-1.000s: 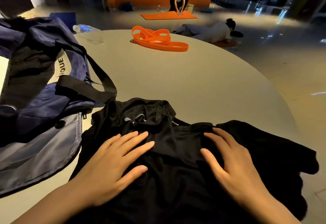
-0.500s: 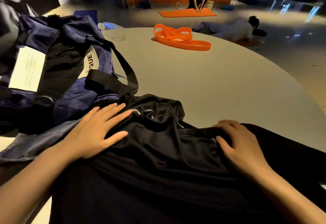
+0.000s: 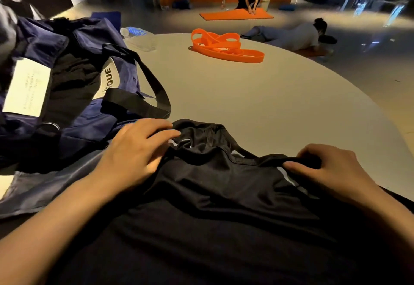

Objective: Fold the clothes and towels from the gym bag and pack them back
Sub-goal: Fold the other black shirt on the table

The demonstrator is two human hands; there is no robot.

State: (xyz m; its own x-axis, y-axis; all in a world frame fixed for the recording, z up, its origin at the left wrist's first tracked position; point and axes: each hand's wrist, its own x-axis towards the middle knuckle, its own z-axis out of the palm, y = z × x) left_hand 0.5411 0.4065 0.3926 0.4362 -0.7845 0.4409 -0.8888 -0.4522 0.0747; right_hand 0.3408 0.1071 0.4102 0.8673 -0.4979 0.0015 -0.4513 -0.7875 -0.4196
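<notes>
A black garment (image 3: 224, 190) lies spread on the round grey table (image 3: 268, 105) in front of me. My left hand (image 3: 134, 152) rests at its far left corner, fingers curling onto the fabric edge next to the bag. My right hand (image 3: 324, 168) pinches the garment's far right edge, thumb over a fold. The navy gym bag (image 3: 74, 87) lies open at the left, with dark cloth and a white label inside; its black strap loops toward the garment.
An orange resistance band (image 3: 224, 46) lies at the table's far side. A plastic water bottle (image 3: 139, 37) lies behind the bag. Beyond the table, one person kneels on an orange mat (image 3: 237, 14) and another lies on the floor (image 3: 300, 36).
Both hands slid from flat on the garment's middle out to its far corners. The right hand's fingers curled onto the edge; the left hand reached the corner by the bag.
</notes>
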